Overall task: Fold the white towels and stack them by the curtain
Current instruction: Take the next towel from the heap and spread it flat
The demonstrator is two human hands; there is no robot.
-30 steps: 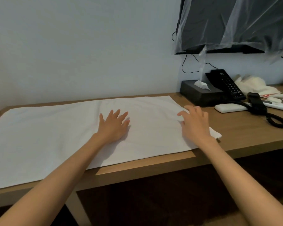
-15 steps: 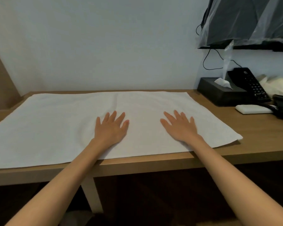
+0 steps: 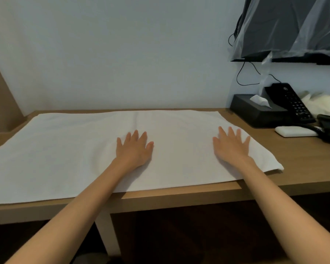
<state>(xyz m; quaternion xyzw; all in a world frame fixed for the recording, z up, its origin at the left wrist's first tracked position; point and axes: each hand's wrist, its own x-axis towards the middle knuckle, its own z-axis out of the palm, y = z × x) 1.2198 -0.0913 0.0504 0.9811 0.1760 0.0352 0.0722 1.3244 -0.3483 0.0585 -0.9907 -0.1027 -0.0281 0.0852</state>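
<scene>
White towel spread on desk; left hand, right hand pressed flat, fingers splayed (gripping nothing), presumably smoothing before folding.

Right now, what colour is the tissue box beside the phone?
Black: the tissue box shows best in the head view.

The white towel is soft cloth, totally matt, with a fine, slightly nubby weave and one faint crease down the middle. The worktop is light brown wood, or maybe wood-look laminate, smooth with a dull satin sheen. The wall is flat matt paint. The tissue box looks matt black, though I can't tell the material, and the tissue in it is thin white paper. The phone is black plastic, a bit shinier. The clear plastic film is crinkly and glossy, catching the light.
</scene>
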